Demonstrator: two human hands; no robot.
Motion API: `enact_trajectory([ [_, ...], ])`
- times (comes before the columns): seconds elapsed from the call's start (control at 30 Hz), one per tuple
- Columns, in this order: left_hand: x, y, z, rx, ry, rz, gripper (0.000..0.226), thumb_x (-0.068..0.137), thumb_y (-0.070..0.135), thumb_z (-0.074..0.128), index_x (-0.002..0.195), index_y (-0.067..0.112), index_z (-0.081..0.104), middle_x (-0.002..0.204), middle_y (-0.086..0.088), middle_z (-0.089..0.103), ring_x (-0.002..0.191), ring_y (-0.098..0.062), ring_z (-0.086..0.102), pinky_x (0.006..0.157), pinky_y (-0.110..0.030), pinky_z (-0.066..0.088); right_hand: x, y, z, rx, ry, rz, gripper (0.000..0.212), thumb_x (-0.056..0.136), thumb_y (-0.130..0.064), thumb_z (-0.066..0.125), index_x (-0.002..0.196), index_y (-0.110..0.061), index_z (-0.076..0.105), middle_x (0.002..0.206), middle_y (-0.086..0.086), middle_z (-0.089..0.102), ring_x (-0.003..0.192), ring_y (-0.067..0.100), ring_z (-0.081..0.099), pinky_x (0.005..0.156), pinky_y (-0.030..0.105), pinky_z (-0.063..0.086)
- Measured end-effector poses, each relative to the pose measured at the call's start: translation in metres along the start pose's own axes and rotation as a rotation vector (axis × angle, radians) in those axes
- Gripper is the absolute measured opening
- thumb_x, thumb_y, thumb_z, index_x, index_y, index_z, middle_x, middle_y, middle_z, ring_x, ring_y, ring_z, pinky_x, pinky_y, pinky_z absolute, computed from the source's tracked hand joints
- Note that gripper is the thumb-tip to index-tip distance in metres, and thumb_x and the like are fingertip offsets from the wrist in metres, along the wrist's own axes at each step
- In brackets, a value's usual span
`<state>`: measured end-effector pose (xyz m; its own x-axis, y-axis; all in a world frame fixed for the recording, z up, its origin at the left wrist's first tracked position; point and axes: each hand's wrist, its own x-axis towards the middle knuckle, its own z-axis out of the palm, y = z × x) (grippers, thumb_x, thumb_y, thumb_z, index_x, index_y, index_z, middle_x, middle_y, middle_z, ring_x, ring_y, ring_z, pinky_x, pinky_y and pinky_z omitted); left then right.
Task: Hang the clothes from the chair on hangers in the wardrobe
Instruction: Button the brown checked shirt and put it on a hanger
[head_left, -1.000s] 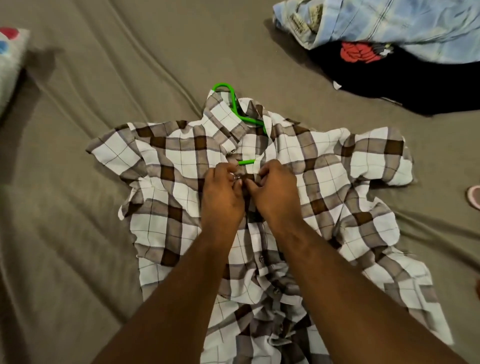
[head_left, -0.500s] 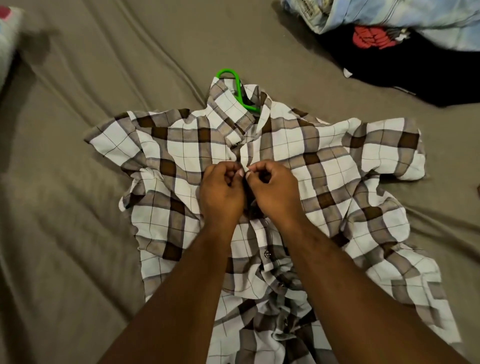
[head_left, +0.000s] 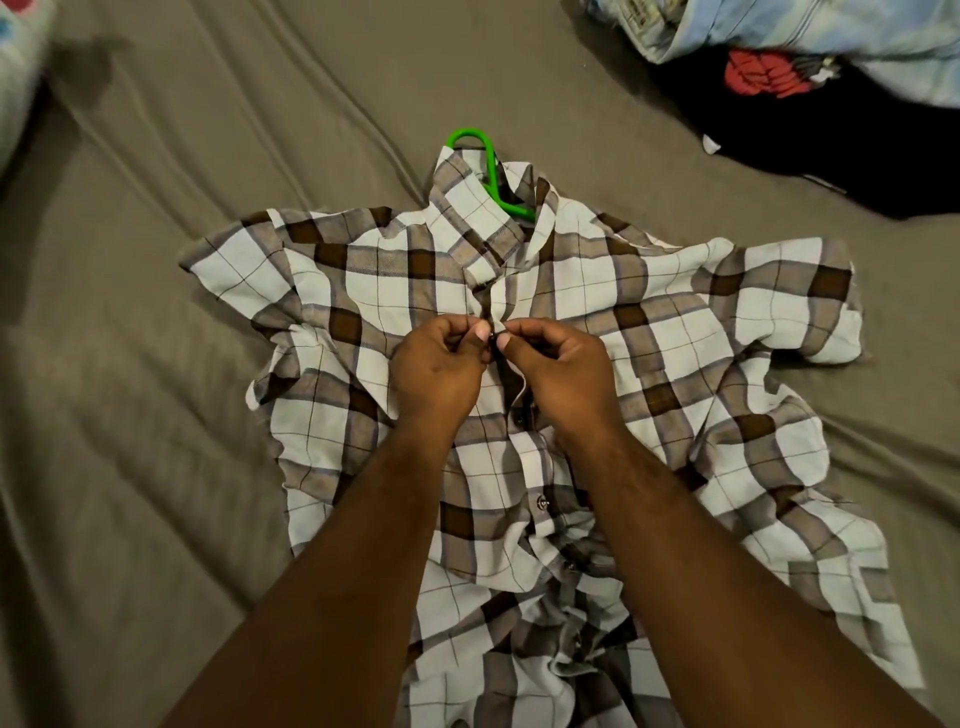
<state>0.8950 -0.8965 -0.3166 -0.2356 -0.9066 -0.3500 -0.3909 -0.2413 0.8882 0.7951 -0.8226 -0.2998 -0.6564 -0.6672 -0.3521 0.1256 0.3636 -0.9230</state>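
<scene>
I see the brown-and-white checked cotton shirt (head_left: 649, 332) spread on the grey-brown bed sheet (head_left: 208, 156), with a thin green plastic hanger (head_left: 485, 161) poking from its collar. The left hand (head_left: 439, 364) and right hand (head_left: 563, 366) each pinch a placket edge near the top. My worry is that a hard tug could pop the button free or skew the hanger inside.

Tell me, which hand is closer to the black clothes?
Right. The right hand pinches the checked shirt at its middle, with the black clothes up and off to its right. The left hand pinches the shirt just beside it, on the far side from them.
</scene>
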Motion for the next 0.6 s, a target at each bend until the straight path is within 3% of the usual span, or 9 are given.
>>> enact_trajectory([
  [0.2, 0.000, 0.000, -0.001, -0.022, -0.014, -0.011, 0.011, 0.098, 0.027, 0.065, 0.101, 0.020, 0.073, 0.084, 0.003, 0.075, 0.079, -0.011, 0.073, 0.084, -0.038, 0.062, 0.000, 0.002, -0.001, -0.022, -0.020, -0.018, 0.019, 0.090, -0.019, 0.076, 0.109, -0.015, 0.079, 0.094, -0.007, 0.078, 0.086, 0.000, 0.072, 0.070, 0.011, 0.054],
  [0.33, 0.000, 0.000, -0.002, -0.029, -0.024, 0.001, 0.011, 0.099, 0.023, 0.063, 0.102, 0.016, 0.072, 0.087, 0.000, 0.075, 0.077, -0.011, 0.072, 0.083, -0.035, 0.062, 0.003, 0.001, -0.007, -0.039, -0.067, -0.021, 0.014, 0.097, -0.024, 0.067, 0.095, -0.021, 0.080, 0.075, -0.009, 0.076, 0.068, -0.002, 0.068, 0.060, 0.013, 0.049],
  [0.43, 0.001, -0.001, -0.005, -0.067, -0.058, -0.002, 0.017, 0.100, 0.020, 0.062, 0.107, 0.009, 0.073, 0.092, -0.005, 0.076, 0.083, -0.016, 0.075, 0.083, -0.035, 0.062, 0.007, -0.001, -0.009, -0.064, -0.159, -0.042, 0.008, 0.094, -0.017, 0.071, 0.098, -0.015, 0.078, 0.080, -0.001, 0.077, 0.068, 0.003, 0.069, 0.057, 0.015, 0.049],
  [0.6, 0.001, -0.004, -0.008, -0.092, -0.086, -0.014, 0.024, 0.101, 0.030, 0.060, 0.106, 0.010, 0.074, 0.091, -0.007, 0.076, 0.085, -0.017, 0.075, 0.085, -0.039, 0.062, 0.010, 0.004, 0.000, -0.130, -0.100, -0.092, 0.008, 0.085, -0.016, 0.080, 0.088, -0.022, 0.076, 0.075, -0.003, 0.073, 0.072, 0.011, 0.071, 0.064, 0.024, 0.056],
])
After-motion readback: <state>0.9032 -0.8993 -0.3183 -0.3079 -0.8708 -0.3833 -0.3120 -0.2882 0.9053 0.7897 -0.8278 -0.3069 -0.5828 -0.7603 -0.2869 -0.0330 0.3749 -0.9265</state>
